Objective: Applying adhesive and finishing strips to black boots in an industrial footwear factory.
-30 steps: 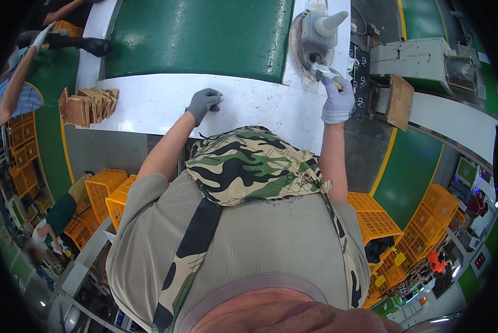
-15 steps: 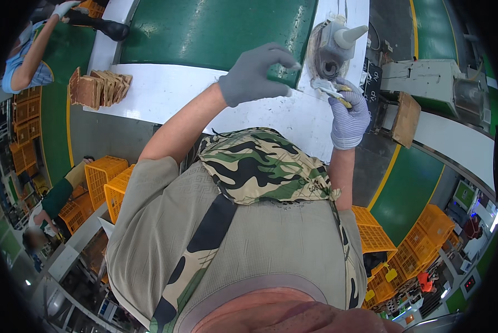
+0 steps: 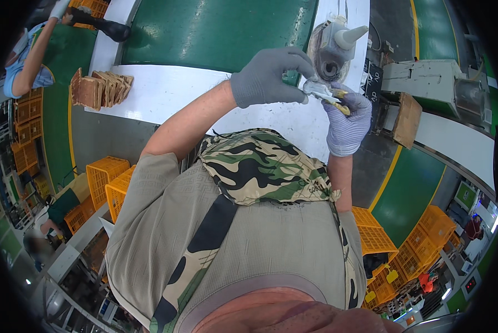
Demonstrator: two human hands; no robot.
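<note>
My right hand, in a white-and-grey striped glove, is closed round a small whitish piece with a yellowish, handle-like part. I cannot make out its exact kind. My left hand, in a plain grey glove, reaches in from the left. Its thumb and fingertips curve round the piece's left end and seem to pinch it. Just beyond both hands stands a translucent squarish bottle with a pale cone-shaped nozzle, on a stained round patch of the white tabletop.
A green conveyor belt runs beyond the white table edge. A row of brown slabs stands at the table's left end. Yellow crates are on both sides. A grey machine stands right. A co-worker's arm shows far left.
My left hand has moved right, up to the whitish piece, and its fingers have come in round the end. My right hand has tilted slightly, still holding the piece.
</note>
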